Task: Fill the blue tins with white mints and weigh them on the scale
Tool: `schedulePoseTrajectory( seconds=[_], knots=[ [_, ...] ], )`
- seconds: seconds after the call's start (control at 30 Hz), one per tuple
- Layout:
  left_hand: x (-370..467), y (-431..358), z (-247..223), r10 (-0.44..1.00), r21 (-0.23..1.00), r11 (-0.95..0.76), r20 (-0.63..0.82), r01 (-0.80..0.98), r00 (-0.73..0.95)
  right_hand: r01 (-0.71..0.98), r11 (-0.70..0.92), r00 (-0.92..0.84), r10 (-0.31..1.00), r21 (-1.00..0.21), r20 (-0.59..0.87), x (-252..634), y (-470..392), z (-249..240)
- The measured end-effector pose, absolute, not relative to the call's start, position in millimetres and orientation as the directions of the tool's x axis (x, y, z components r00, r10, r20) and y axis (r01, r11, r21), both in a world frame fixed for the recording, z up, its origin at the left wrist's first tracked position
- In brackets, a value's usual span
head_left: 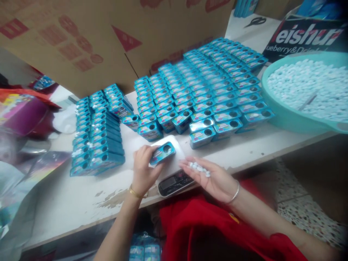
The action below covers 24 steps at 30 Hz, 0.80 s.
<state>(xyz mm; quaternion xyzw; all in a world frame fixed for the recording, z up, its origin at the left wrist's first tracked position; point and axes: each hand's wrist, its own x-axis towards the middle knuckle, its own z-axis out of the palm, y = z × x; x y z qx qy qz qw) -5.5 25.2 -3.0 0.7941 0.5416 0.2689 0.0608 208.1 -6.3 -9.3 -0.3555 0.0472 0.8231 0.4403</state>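
Observation:
My left hand (pixel 145 168) grips a small blue tin (pixel 162 153) with a round opening in its top, some white pieces showing inside. It holds the tin over the white platform of a scale (pixel 175 183), whose dark display faces me. To the right of it, my right hand (pixel 214 181) is palm up and cupped, with a small heap of white mint-like tablets (pixel 199 168) lying on the fingers. The fingertips are near the platform's right edge, a little apart from the tin.
Rows of blue tins (pixel 195 83) with round openings fill the back of the white table (pixel 67 203). Another block of tins (pixel 98 134) stands left. A turquoise basin (pixel 274 105) of white tablets with a scoop sits at right. A large cardboard box (pixel 95 36) rises behind.

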Motion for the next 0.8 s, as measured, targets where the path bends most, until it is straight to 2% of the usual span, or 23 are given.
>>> schedulePoseTrajectory(
  seconds=[0.2, 0.43, 0.8],
  knots=[
    [-10.0, 32.4, -1.6, 0.916, 0.424, -0.37, 0.317, 0.826, 0.247, -0.752, -0.596, -0.275, 0.673, -0.283, -0.687, 230.6, -5.8, -28.7],
    [-29.1, 30.0, 16.0, 0.865, 0.484, -0.376, 0.49, 0.79, 0.111, -0.757, -0.572, -0.156, 0.627, -0.315, -0.763, 247.5, -7.1, -51.9],
    [-34.6, 27.4, 12.5, 0.852, 0.471, -0.359, 0.518, 0.806, 0.077, -0.736, -0.587, -0.173, 0.646, -0.339, -0.743, 251.5, -8.9, -60.9]
  ],
)
